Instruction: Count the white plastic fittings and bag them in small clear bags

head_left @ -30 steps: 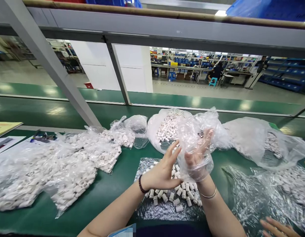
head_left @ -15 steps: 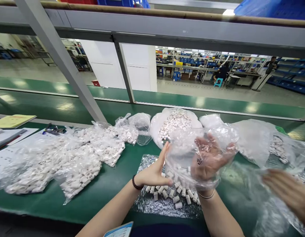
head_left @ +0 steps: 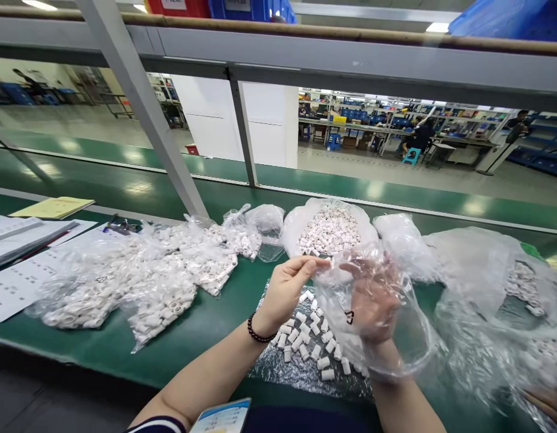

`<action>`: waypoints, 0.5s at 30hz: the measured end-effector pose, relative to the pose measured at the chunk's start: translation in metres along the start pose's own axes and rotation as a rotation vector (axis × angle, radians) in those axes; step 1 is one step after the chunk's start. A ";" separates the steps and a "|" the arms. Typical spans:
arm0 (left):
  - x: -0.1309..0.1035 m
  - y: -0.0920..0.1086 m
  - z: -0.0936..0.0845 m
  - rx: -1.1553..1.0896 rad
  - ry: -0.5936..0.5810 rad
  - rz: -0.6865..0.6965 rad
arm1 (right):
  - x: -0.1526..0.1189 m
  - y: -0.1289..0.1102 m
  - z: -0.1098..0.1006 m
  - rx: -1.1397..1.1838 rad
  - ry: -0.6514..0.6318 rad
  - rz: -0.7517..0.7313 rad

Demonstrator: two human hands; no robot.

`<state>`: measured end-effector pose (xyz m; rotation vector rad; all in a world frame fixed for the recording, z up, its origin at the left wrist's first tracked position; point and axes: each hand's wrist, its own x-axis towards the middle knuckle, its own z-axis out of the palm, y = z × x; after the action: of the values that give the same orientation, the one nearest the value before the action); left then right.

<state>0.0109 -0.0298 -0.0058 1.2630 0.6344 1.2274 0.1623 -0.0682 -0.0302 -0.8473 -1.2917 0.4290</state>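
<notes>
Past the far edge of the green workbench (head_left: 222, 322), I see pale floor (head_left: 341, 161), a white partition (head_left: 271, 135), a turquoise stool (head_left: 411, 156), blue shelving (head_left: 546, 144), glowing ceiling lamps (head_left: 438, 27).

The bag (head_left: 349, 317) is glossy plastic, the fittings (head_left: 297, 343) matt plastic, the tabletop (head_left: 222, 322) smooth.

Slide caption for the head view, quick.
Left hand pinches a clear bag covering the right hand, beside loose white pieces on plastic film.

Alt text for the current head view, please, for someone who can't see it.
A person's right hand is inside a clear plastic bag while the left hand pinches it. Below, small white tubular pieces lie on plastic sheeting on a green table, with filled bags to the left.
</notes>
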 end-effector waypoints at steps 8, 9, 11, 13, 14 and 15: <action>-0.001 0.003 -0.008 -0.175 0.037 0.023 | 0.017 -0.016 -0.018 0.024 0.037 0.105; -0.001 0.004 -0.007 -0.145 0.017 0.028 | 0.015 -0.017 -0.016 -0.003 0.017 0.124; -0.002 0.003 -0.006 -0.060 0.002 0.030 | 0.012 -0.017 -0.010 -0.011 0.009 0.120; -0.002 -0.001 -0.007 0.000 0.004 0.032 | 0.012 -0.018 -0.007 0.009 0.020 0.086; -0.002 -0.002 -0.009 0.014 0.012 0.040 | 0.013 -0.019 -0.008 0.022 0.030 0.070; -0.001 -0.005 -0.012 0.020 0.024 0.050 | 0.014 -0.021 -0.009 0.039 0.047 0.056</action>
<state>0.0014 -0.0260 -0.0134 1.2892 0.6379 1.2820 0.1713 -0.0742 -0.0057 -0.8579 -1.2153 0.4749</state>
